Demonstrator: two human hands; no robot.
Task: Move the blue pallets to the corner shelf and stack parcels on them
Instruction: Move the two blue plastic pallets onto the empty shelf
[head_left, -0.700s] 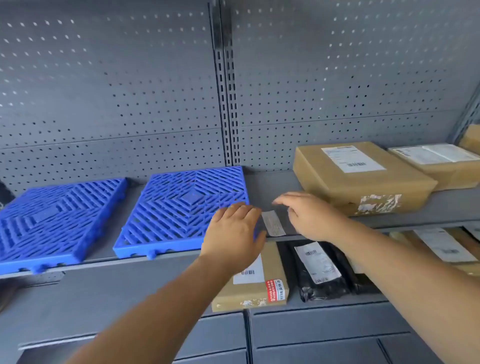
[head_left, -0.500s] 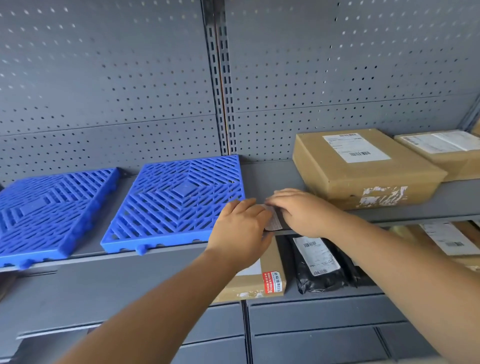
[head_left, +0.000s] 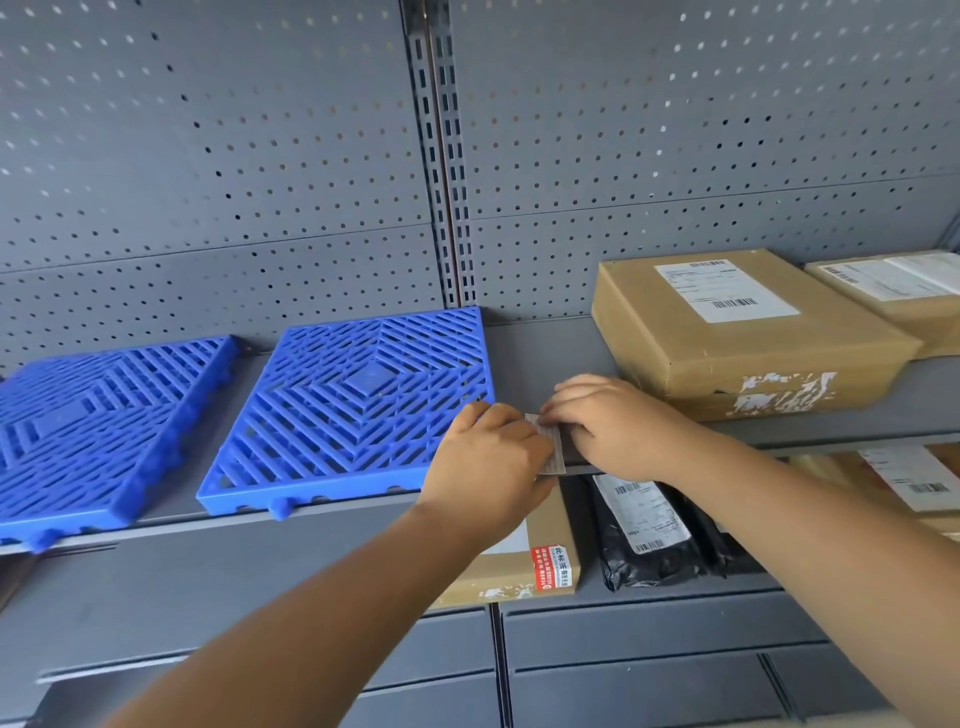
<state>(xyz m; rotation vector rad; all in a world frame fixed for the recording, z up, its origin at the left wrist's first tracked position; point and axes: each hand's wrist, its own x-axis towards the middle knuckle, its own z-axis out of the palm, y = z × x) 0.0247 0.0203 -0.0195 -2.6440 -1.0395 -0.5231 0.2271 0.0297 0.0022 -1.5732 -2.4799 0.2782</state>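
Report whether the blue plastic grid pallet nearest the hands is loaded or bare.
Bare: the blue plastic grid pallet shows its open lattice top, with no parcel on it.

Soft, even, bright light fills the frame, leaving only faint shadows beneath the blue pallets (head_left: 358, 405) and the cardboard box (head_left: 727, 353). Holes in the perforated panel (head_left: 727, 130) glow white at upper right. Wide-angle distortion bows the edges; the forearms (head_left: 311, 623) at bottom look soft.

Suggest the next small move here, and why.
Probably lift the grey label off the shelf: the left hand and right hand meet on it, and it lies between the blue pallet and the cardboard parcel.
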